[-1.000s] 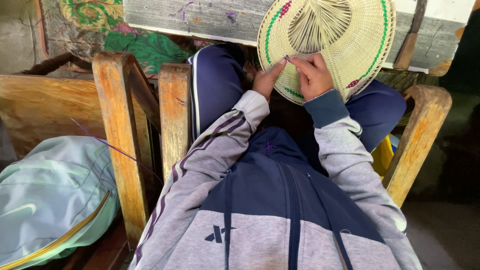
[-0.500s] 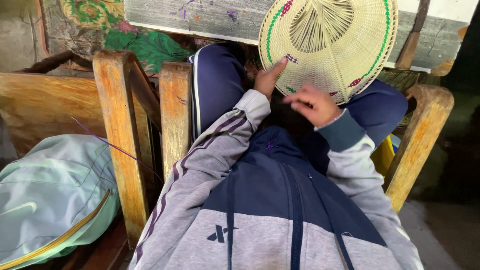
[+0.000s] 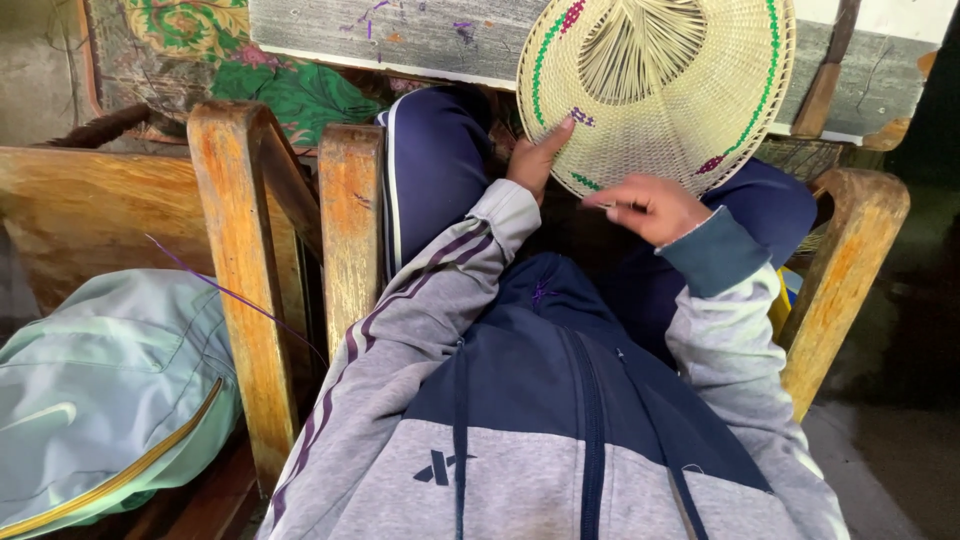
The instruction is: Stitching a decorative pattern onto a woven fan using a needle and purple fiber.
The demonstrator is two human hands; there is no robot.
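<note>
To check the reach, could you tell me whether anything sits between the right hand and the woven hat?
Nothing visible does: the right hand hangs just below the woven hat, which the left hand holds.

hat (image 3: pixel 690 110): woven straw, matt | chair arm (image 3: pixel 240 250): worn wood | bag (image 3: pixel 100 390): smooth cloth
</note>
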